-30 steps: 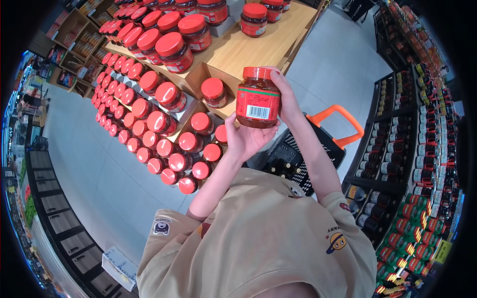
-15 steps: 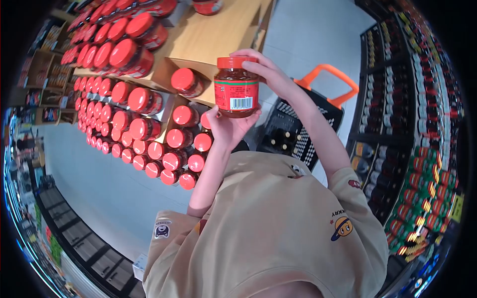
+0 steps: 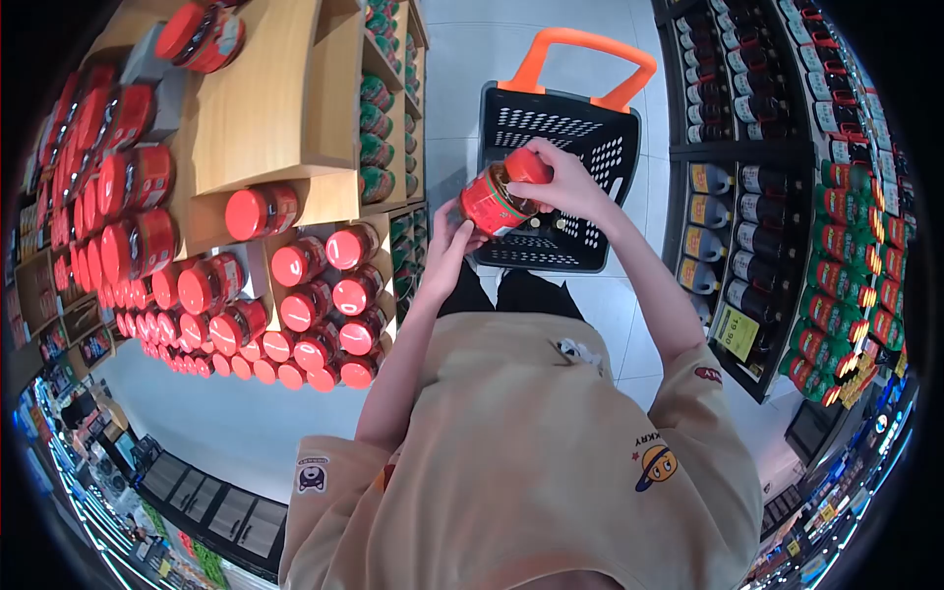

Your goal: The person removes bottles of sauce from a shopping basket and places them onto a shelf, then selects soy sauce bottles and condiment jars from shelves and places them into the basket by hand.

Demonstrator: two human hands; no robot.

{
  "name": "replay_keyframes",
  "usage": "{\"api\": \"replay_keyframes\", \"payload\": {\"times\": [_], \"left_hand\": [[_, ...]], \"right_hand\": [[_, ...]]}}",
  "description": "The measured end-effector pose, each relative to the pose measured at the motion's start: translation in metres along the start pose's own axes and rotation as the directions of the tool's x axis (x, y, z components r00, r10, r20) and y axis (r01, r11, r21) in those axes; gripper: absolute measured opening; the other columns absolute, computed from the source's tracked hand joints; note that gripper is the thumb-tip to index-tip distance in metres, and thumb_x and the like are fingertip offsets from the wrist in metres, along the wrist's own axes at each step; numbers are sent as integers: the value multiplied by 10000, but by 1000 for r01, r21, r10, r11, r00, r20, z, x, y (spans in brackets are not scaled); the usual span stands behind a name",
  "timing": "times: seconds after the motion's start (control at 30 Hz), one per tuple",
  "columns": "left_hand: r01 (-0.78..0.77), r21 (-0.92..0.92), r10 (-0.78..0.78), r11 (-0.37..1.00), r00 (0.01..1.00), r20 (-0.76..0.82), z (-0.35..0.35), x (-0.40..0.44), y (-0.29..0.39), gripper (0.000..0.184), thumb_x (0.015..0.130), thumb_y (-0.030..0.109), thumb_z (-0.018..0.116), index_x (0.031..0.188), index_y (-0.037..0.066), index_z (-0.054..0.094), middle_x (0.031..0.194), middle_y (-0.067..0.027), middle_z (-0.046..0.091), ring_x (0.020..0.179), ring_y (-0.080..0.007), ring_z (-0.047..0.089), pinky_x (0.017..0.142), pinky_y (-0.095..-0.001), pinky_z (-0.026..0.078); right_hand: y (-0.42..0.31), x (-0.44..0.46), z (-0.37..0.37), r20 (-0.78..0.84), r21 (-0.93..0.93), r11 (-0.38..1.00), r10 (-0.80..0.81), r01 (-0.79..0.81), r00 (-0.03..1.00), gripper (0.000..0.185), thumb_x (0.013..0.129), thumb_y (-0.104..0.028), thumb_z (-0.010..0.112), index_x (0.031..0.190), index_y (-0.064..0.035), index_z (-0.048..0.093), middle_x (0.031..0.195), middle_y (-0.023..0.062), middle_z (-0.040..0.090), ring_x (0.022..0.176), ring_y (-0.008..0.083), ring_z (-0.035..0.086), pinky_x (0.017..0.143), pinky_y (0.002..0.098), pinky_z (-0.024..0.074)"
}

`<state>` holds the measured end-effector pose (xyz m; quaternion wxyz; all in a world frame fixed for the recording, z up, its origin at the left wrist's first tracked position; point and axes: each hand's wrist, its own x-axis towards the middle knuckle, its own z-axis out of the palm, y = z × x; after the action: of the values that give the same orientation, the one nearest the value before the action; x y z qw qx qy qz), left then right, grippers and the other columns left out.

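A glass jar (image 3: 489, 205) with a red label and red lid is held in both hands, tilted over the near-left part of a black shopping basket (image 3: 547, 106). My left hand (image 3: 450, 254) is closed around the lower end of the jar. My right hand (image 3: 562, 185) grips its red lid (image 3: 526, 167) from above. An orange handle (image 3: 580, 37) stands up at the basket's far side. Inside the basket, a few dark bottle tops (image 3: 559, 223) show below the jar; the rest of the contents is hidden.
On the left, a wooden display (image 3: 261, 108) carries many similar red-lidded jars (image 3: 305, 305). Green-labelled jars (image 3: 376, 120) fill its side shelves. To the right stands a black shelf of dark bottles (image 3: 757, 211) with a yellow price tag (image 3: 737, 332).
The jar has gone from upright beside the display to tilted over the basket, held by both hands throughout. My view has turned right, bringing the basket in front of me.
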<state>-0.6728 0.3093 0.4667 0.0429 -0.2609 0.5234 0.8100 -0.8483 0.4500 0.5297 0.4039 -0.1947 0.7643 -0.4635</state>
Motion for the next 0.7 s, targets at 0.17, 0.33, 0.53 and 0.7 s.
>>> {"api": "replay_keyframes", "payload": {"times": [0.17,0.33,0.53,0.7], "left_hand": [[192,583,-60,789,969,-238,-21,42,-83,548,839,264,546,1263,12,308,1018,-181,578,892,-249,599,783,-351,468],[257,829,27,496,950,-310,-45,89,-200,687,759,358,625,1260,-7,330,1043,-243,556,941,-360,565,834,-398,439],[207,860,161,467,936,-313,-43,139,-273,498,822,227,558,1205,-44,390,966,-259,557,912,-392,549,811,-411,434],[230,747,152,624,902,-404,-54,145,-314,249,864,127,497,1058,-29,502,847,-199,575,780,-347,582,669,-385,463]], "right_hand": [[122,44,2,-386,-285,956,-43,-75,921,617,573,-288,752,1024,-11,436,928,191,538,867,326,567,769,380,467],[248,126,10,-463,-422,879,0,-221,887,736,560,-272,758,1122,-24,352,1012,209,449,867,381,550,751,421,493],[364,231,34,-345,-554,745,202,-372,917,795,563,-231,778,1200,-69,332,1190,285,308,900,422,567,811,408,495],[445,297,66,-294,-631,657,290,-413,911,801,558,-231,787,1201,-101,328,1157,239,350,874,382,585,797,391,500]]}}
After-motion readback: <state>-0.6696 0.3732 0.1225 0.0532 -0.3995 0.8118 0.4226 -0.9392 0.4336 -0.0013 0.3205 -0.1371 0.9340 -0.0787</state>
